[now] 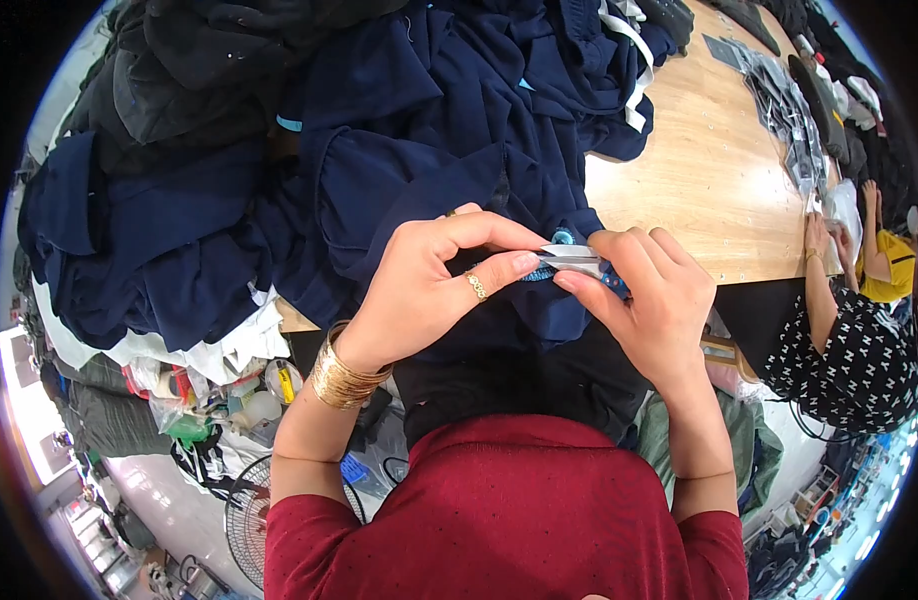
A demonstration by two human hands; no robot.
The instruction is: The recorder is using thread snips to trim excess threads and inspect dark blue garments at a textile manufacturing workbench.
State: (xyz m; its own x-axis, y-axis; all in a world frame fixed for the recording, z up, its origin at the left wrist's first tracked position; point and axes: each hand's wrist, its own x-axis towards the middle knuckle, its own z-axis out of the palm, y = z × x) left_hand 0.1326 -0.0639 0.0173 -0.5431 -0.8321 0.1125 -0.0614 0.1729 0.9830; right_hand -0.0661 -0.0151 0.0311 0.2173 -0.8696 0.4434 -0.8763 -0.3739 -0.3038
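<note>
My left hand point(444, 262), with a ring and gold bangles, is closed in a pinch on the edge of a navy garment point(419, 205), where a strip of blue trim point(542, 272) shows. Facing it, my right hand point(654, 285) is closed around small metal thread snips point(573, 257), with bits of blue showing beside its fingers. The silver blades point left and lie against the trim by my left fingertips. My fingers partly hide the snips and the piece of fabric between both hands.
More navy garments point(179, 240) and black cloth point(179, 80) are heaped across the table. Grey packets point(784, 110) lie along the wooden tabletop point(679, 190) at right, near a person in a patterned top point(849, 355). A floor fan point(247, 515) stands at lower left.
</note>
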